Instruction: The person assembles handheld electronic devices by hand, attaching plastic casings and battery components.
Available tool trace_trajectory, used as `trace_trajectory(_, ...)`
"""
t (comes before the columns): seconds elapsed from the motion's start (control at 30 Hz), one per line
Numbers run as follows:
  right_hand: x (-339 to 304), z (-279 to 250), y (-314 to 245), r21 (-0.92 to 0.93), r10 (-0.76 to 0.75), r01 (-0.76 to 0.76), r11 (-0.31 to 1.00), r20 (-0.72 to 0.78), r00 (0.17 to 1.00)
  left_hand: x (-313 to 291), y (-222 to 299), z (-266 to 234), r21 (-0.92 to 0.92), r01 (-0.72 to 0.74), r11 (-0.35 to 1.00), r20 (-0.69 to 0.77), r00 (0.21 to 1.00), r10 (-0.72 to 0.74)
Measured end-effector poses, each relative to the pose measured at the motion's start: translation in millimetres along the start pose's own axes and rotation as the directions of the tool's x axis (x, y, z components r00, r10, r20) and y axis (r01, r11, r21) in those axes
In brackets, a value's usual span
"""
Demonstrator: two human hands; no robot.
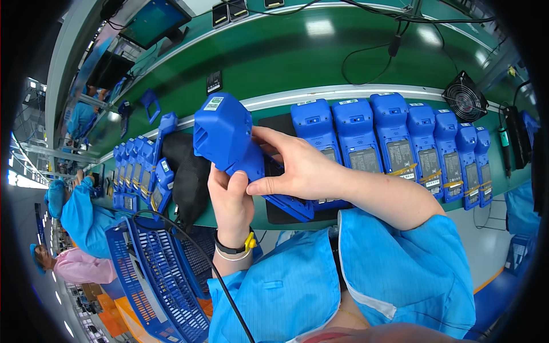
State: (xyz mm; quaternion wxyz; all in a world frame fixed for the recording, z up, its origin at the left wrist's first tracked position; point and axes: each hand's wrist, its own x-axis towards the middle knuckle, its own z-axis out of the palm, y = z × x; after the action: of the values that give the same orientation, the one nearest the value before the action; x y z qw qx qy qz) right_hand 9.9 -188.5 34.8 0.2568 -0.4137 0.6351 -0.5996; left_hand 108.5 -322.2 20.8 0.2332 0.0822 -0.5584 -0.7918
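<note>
Up in front of my chest is a blue handheld terminal, tilted, with its bulky head toward the far left and a small white label on top. My left hand grips it from below, thumb against its body. From the right, my right hand closes on the same terminal, fingers behind it and thumb near my left thumb. My hands hide much of its lower part. Just right of it, several similar blue terminals lie in a row, battery sides up, some with yellow rubber bands.
A black cloth bag and more blue terminals lie left on the green bench. A blue plastic basket stands below it. A small black fan sits at the back right. Cables hang overhead; other people work at far left.
</note>
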Motion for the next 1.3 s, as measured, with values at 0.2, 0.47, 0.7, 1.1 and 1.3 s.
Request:
trace_trajectory(0.2, -7, 3, -3, 0.067, -0.079, 0.084, 0.994, -0.076, 0.994, -4, 2, -9, 0.080, -0.014, 0.997, 0.083, 0.997, 0.007)
trace_trajectory(0.47, -4, 1, -15, 0.013, -0.029, 0.030, 0.999, -0.053, 0.998, 0, 8, -12, 0.137, -0.026, 0.990, 0.126, 0.992, 0.009)
trace_trajectory(0.7, 0, -3, -5, 0.010, 0.085, -0.085, 0.996, 0.019, 0.996, 4, 3, -12, -0.048, 0.078, 0.996, 0.132, 0.989, -0.071)
trace_trajectory(1.1, -7, 1, -23, -0.087, 0.093, -0.092, 0.992, 0.011, 0.996, 7, 14, -13, -0.053, 0.113, 0.992, 0.300, 0.950, -0.092)
trace_trajectory(1.3, -1, -1, -21, -0.090, 0.085, -0.080, 0.993, 0.057, 0.995, 6, 9, -19, -0.057, 0.122, 0.991, 0.281, 0.954, -0.101)
